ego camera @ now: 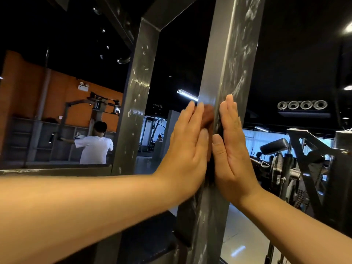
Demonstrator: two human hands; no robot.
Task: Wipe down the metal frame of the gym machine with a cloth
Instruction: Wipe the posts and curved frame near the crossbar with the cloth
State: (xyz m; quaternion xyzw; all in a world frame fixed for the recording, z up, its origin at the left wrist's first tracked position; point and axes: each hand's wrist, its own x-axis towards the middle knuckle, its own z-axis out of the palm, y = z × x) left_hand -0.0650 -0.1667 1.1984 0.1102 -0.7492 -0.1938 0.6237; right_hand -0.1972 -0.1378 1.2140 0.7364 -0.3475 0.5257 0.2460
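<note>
A tall grey metal post (231, 54) of the gym machine frame rises in front of me, streaked with white smears. My left hand (187, 147) lies flat with straight fingers against the post's left face, pressing a brown cloth (208, 116) onto it. Only a small part of the cloth shows above and beside my fingers. My right hand (233, 147) is flat on the post's right face, fingers straight and pointing up, with nothing seen under it.
A second grey upright (136, 96) stands to the left, joined by a beam overhead. A person in a white shirt (94, 147) works at a machine by the orange wall. More gym machines (297, 168) crowd the right. A dark padded seat (152, 237) lies below.
</note>
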